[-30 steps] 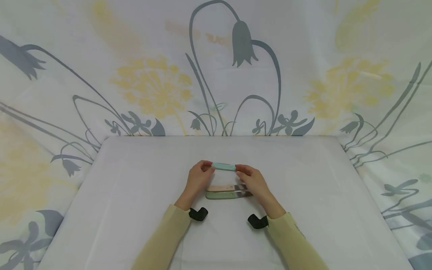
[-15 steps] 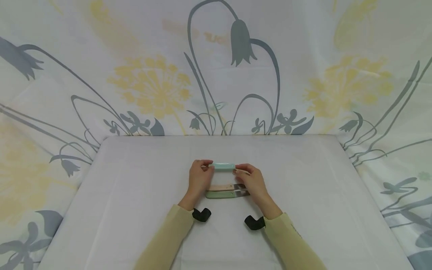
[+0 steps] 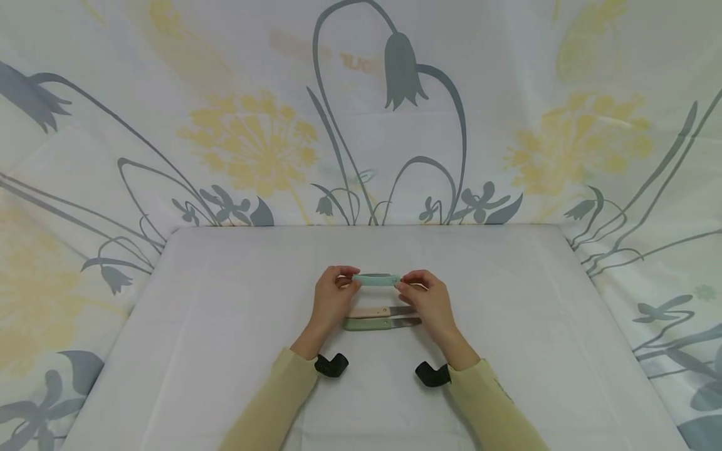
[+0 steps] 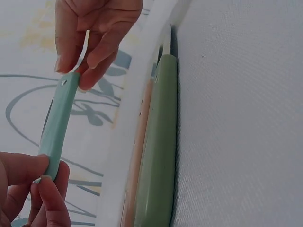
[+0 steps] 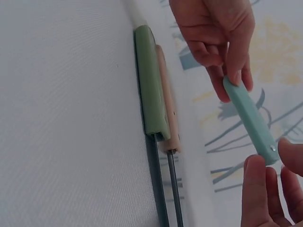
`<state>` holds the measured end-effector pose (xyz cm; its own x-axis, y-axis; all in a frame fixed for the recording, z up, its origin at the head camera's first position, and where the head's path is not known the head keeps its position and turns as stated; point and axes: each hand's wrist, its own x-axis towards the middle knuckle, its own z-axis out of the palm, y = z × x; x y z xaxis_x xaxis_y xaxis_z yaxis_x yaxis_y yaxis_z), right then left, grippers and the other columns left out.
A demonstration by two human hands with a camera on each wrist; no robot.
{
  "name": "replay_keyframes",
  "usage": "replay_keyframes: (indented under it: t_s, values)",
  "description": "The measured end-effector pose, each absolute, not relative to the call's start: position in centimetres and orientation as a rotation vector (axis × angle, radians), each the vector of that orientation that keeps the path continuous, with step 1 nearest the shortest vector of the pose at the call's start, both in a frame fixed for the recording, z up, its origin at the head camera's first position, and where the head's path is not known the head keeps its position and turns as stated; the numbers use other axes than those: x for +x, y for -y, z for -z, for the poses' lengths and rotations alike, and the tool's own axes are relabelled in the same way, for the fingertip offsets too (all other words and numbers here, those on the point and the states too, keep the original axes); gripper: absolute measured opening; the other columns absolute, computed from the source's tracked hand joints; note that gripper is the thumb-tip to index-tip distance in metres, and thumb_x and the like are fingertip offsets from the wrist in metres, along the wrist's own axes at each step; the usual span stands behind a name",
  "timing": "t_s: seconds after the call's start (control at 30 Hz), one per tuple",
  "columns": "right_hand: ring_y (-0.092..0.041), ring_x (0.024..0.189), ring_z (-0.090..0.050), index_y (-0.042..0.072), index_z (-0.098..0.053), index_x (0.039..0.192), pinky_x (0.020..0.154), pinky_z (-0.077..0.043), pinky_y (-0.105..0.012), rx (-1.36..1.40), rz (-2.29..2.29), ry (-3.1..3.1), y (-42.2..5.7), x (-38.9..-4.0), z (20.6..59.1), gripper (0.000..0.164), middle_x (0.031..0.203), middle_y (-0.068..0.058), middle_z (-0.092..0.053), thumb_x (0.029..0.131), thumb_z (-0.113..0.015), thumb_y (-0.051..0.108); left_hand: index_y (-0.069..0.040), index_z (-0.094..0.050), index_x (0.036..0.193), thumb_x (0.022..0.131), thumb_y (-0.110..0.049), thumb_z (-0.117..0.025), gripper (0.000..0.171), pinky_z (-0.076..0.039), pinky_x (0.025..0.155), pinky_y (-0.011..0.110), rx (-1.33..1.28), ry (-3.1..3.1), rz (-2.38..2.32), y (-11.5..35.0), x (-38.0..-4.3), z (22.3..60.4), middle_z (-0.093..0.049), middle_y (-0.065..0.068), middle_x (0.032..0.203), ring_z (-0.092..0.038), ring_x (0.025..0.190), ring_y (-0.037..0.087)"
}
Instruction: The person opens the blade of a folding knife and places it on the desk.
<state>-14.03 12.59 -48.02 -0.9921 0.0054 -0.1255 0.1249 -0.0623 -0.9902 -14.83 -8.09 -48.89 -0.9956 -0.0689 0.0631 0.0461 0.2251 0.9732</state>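
A folding knife with a mint handle (image 3: 376, 281) is held level above the table between both hands. My left hand (image 3: 331, 297) pinches its rounded end between thumb and fingers. At the riveted end, my right hand (image 3: 433, 304) has thumb and fingertips on it. A narrow strip of blade shows along the handle's far edge. In the left wrist view, a thin metal piece (image 4: 84, 51) sticks out of the riveted end between the right fingers. Nearer me lie a knife with a peach handle (image 3: 369, 312) and one with a green handle (image 3: 366, 324), blades pointing right.
The white-covered table (image 3: 237, 351) meets a floral curtain (image 3: 254, 144) behind, and the same cloth hangs at both sides. Black wrist mounts (image 3: 331, 365) project inward from both sleeves, close over the table.
Both hands have shifted a little with the mint folding knife, the right one slightly to the right. The dark blade strip along its far edge now shows more clearly. The two lying knives stay put.
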Motion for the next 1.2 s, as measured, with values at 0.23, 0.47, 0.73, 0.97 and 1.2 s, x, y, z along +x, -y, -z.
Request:
replay_keyframes:
  t_s: [0.23,0.47,0.73,0.97,1.2]
  values:
    - [-0.031,0.093,-0.066,-0.005,-0.063,0.121,0.075,-0.058,-0.031,-0.022,2.04,-2.246,-13.5,-13.4,47.9,0.035,0.11,-0.015,-0.067,0.091,-0.074,0.009,-0.001,-0.067,0.109,0.088,0.0,-0.073,0.021,-0.053,0.081,0.029,-0.098,2.342,1.967,8.2,-13.6,48.2,-0.063,0.013,0.112,-0.067,0.1,0.027]
    - [-0.022,0.088,-0.066,0.005,-0.072,0.113,0.073,-0.056,-0.034,-0.266,1.774,-2.492,-14.1,-12.4,47.2,0.026,0.105,-0.005,-0.071,0.09,-0.075,0.017,-0.002,-0.067,0.106,0.087,0.004,-0.073,0.02,-0.053,0.074,0.021,-0.219,2.357,1.96,8.1,-12.2,47.9,-0.062,0.009,0.108,-0.068,0.097,0.022]
    - [-0.017,0.088,-0.064,0.016,-0.077,0.104,0.071,-0.052,-0.031,-0.47,1.617,-2.577,-13.9,-11.4,46.4,0.017,0.099,0.004,-0.072,0.09,-0.076,0.027,-0.004,-0.067,0.105,0.087,0.004,-0.073,0.021,-0.054,0.075,0.024,-0.368,2.317,1.984,7.7,-10.3,47.4,-0.062,0.008,0.106,-0.068,0.098,0.024]
    - [-0.016,0.084,-0.063,0.017,-0.077,0.098,0.067,-0.053,-0.03,-0.48,1.614,-2.528,-13.9,-10.9,45.8,0.011,0.096,0.005,-0.071,0.091,-0.075,0.024,0.004,-0.065,0.107,0.086,0.008,-0.073,0.023,-0.055,0.076,0.024,-0.368,2.336,2.005,7.4,-9.6,46.8,-0.061,0.015,0.108,-0.068,0.099,0.03]
    - [-0.015,0.086,-0.064,0.015,-0.076,0.095,0.073,-0.055,-0.03,-0.472,1.651,-2.539,-13.5,-10.5,45.2,0.005,0.093,0.004,-0.071,0.09,-0.075,0.016,0.007,-0.065,0.106,0.088,0.008,-0.07,0.019,-0.054,0.074,0.024,-0.377,2.412,1.969,7.4,-8.2,43.3,-0.065,0.019,0.106,-0.068,0.095,0.033]
